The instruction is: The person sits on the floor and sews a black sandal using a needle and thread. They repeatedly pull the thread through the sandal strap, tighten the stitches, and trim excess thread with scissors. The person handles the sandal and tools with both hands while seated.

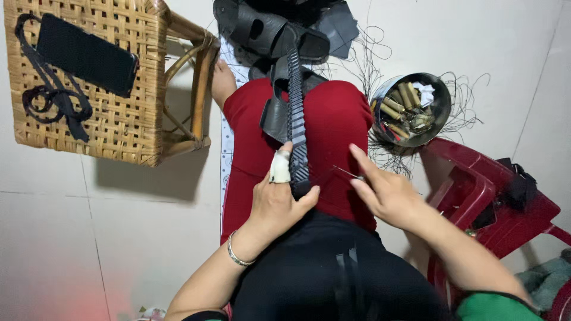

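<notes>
Pale tiled floor (119, 238) (woven stool (119, 113); red chair (476, 190))

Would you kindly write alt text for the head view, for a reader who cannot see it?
A left hand grips a braided black strap over a red-clad lap, while the right hand holds a thin needle. A wicker stool stands to the left and a metal bowl of spools to the right.

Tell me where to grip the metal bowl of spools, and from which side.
Probably the rim of the metal bowl, on the part nearest the red plastic stool, coming from above. It stands upright and open on the floor; spools fill the inside and loose threads tangle along the lap-facing edge.
</notes>
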